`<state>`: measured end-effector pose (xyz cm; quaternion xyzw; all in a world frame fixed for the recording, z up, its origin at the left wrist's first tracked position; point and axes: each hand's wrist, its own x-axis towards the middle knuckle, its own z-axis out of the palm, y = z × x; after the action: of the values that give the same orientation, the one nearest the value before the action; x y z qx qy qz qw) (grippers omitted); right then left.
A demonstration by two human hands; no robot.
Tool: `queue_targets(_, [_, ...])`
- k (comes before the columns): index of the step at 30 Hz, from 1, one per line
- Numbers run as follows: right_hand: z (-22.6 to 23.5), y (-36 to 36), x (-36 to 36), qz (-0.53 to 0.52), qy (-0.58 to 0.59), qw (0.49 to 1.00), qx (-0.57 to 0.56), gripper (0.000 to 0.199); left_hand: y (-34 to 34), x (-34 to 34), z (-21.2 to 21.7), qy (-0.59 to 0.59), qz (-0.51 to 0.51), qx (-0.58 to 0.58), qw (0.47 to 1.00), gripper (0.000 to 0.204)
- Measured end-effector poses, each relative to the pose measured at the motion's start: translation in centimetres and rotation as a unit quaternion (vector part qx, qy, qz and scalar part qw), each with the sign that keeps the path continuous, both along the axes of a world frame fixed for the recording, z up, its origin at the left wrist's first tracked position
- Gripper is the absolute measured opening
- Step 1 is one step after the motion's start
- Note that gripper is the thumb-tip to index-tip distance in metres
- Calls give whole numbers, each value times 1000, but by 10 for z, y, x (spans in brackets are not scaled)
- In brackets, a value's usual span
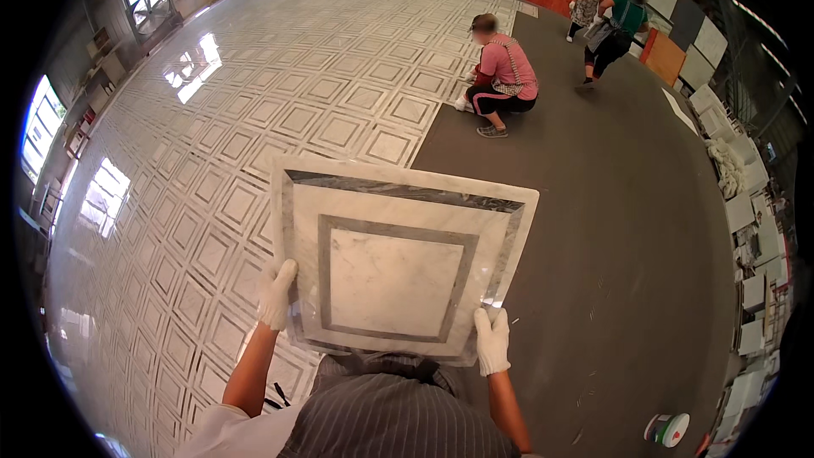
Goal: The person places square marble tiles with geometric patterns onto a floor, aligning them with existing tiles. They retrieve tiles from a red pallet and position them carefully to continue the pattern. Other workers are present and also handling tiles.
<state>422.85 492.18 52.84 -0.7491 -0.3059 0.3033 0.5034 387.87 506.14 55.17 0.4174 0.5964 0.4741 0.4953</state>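
A large square marble tile [394, 284], white with grey inlaid frames, is held up in front of my body between both hands. My left hand [276, 295], in a white knitted glove, grips its left edge with the thumb on the near face. At the lower right edge, my right hand [492, 341], gloved the same way, is closed on the tile too. The fingers behind the tile are hidden. Its lower edge sits close to my striped apron [373, 411]. Beyond it spreads a glossy floor of matching patterned tiles [254, 76].
Dark grey bare floor [610, 237] lies on the right. A person in pink [509, 72] crouches at the tiling's edge; two more people [623, 21] are farther back. A white tub [668, 430] stands at lower right. Stacked slabs [750, 288] line the right wall.
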Motion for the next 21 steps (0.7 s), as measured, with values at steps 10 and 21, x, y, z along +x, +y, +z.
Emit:
queue_targets(10, [0, 144, 70, -70, 51, 995, -59, 29, 190, 90, 6, -24, -59, 8, 998, 36])
queue_targets(21, [3, 343, 206, 32, 19, 998, -52, 31, 315, 193, -1, -28, 3, 8, 1000, 36])
